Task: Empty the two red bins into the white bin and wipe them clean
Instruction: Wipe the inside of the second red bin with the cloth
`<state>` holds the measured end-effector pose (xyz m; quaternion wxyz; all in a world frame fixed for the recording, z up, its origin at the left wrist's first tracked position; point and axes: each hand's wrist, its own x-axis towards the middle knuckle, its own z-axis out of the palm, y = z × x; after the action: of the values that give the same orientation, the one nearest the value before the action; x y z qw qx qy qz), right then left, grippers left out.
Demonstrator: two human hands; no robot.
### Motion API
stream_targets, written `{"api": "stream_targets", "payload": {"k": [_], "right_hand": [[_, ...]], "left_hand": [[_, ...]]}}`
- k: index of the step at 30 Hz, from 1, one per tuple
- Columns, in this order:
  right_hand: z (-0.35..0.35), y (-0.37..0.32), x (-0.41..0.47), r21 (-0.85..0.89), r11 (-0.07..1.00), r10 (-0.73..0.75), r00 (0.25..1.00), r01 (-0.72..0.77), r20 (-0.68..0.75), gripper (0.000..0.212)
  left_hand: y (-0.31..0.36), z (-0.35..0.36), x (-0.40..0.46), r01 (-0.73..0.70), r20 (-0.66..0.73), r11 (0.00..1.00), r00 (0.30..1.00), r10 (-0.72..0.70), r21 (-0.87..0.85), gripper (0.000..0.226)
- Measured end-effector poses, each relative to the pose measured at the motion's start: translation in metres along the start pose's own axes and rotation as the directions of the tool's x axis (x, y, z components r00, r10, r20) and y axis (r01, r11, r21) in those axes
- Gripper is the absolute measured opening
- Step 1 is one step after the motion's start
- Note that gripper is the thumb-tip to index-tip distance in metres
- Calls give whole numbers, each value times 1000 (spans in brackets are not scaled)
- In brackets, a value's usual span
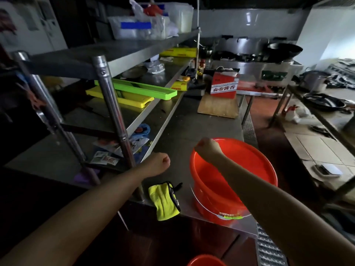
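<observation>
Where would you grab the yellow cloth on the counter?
Pinch the yellow cloth at its upper end from above, probably with the left hand; it lies flat, its lower end hanging over the counter edge beside the red bucket.

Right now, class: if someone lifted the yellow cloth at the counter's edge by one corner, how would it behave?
The yellow microfibre cloth would probably hang limp, since it already drapes over the steel counter edge. It looks thin, so likely light. Its fuzzy surface suggests easy grip.
</observation>
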<state>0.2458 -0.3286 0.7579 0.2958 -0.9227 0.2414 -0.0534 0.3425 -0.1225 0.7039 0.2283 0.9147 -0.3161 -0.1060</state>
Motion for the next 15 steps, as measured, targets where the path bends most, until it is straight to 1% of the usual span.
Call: {"api": "stream_targets", "payload": {"k": [2, 4, 5, 7, 10, 12, 13, 15], "right_hand": [[31, -21, -8, 15, 997, -79, 996, 78, 42, 20], [61, -35, -15, 28, 992, -128, 989, 126, 71, 27], [77, -38, -19, 42, 989, -142, 986, 139, 88, 27], [106, -36, -26, 60, 986, -162, 975, 155, 154, 18], [147, -14, -32, 54, 991, -134, 960, 124, 246, 2], [170, 7, -35, 35, 997, -81, 952, 74, 296, 15], [180, 18, -37, 32, 999, -50, 942, 42, 333, 19], [198, 40, -42, 24, 1000, -20, 923, 11, 384, 22]], "left_hand": [[-18, 9, -15, 7, -19, 999, 1000, -6, 34, 12], [-35, 20, -29, 16, -22, 998, 1000, -15, 53, 12], [-43, 26, -35, 11, -27, 998, 1000, -10, 60, 12], [-60, 41, -46, -7, -32, 998, 999, 10, 67, 11], [-83, 67, -60, -39, 25, 994, 999, 36, 104, 11], [-95, 86, -66, -48, 47, 990, 998, 42, 135, 12], [-100, 96, -69, -50, 48, 988, 998, 43, 145, 12], [-110, 117, -72, -106, 45, 978, 994, 99, 179, 12]]}}
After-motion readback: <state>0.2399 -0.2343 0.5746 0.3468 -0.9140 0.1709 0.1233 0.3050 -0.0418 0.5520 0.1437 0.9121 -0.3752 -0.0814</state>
